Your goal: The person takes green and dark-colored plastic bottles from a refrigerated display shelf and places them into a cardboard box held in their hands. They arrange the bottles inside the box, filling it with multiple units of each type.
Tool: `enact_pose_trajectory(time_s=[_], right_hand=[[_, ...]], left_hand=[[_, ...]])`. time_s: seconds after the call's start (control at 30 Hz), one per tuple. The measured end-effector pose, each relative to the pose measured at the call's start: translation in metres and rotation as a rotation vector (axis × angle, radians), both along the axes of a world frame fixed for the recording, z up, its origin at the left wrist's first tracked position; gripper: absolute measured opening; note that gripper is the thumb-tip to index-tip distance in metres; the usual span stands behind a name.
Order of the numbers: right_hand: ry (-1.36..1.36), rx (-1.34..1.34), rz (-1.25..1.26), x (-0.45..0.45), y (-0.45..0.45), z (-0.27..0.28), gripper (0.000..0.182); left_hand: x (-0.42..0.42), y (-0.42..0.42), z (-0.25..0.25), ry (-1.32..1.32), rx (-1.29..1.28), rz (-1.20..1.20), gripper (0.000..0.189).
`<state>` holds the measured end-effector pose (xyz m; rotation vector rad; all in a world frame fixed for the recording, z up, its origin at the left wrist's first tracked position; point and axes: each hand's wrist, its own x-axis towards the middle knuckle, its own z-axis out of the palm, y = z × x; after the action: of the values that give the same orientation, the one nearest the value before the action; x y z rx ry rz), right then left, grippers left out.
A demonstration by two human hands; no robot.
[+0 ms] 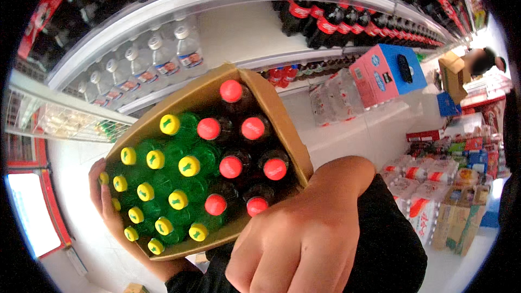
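A cardboard box (281, 101) with no lid over it is held up in front of me, tilted. Its left part is packed with green plastic bottles (163, 175) under yellow caps. Dark cola bottles (238, 167) with red caps fill the right part. My left hand (103, 195) grips the box's left edge, its fingers beside the outermost yellow caps, and the forearm runs along the near side. Close to the camera, my right hand (297, 240) is bent over the near right corner. Its curled fingertips are out of sight, so whether they hold anything is hidden.
Clear bottles (156, 57) line a shelf beyond the box, with cola bottles (338, 24) farther right. A pink and blue carton (386, 75) and wrapped bottles (336, 97) stand on the floor. Stacked packs (423, 175) lie at right. A person (480, 62) is in the distance.
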<state>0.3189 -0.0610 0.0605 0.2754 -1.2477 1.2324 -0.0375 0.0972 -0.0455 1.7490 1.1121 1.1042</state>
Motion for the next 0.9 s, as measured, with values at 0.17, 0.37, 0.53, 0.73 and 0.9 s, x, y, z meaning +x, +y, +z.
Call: enact_pose_trajectory(time_s=[0.17,0.37,0.53,0.73,0.9], right_hand=[[-0.016,0.101,-0.134,0.028,0.0,-0.003,0.026],[-0.023,0.009,-0.041,0.027,-0.013,-0.002,0.031],[-0.693,0.004,-0.919,0.123,-0.01,0.007,0.023],[-1.85,-0.673,-2.682,0.48,-0.066,-0.092,0.075],[-2.007,-1.18,-2.185,0.574,-0.14,-0.171,0.059]], left_hand=[[0.001,-0.004,-0.001,-0.068,-0.027,0.015,0.049],[0.023,-0.007,0.004,-0.188,-0.113,0.025,0.047],[0.02,-0.02,0.008,-0.175,-0.117,0.091,0.049],[0.008,-0.008,0.005,-0.063,-0.037,0.011,0.046],[0.001,0.002,0.001,0.135,0.11,-0.004,0.044]])
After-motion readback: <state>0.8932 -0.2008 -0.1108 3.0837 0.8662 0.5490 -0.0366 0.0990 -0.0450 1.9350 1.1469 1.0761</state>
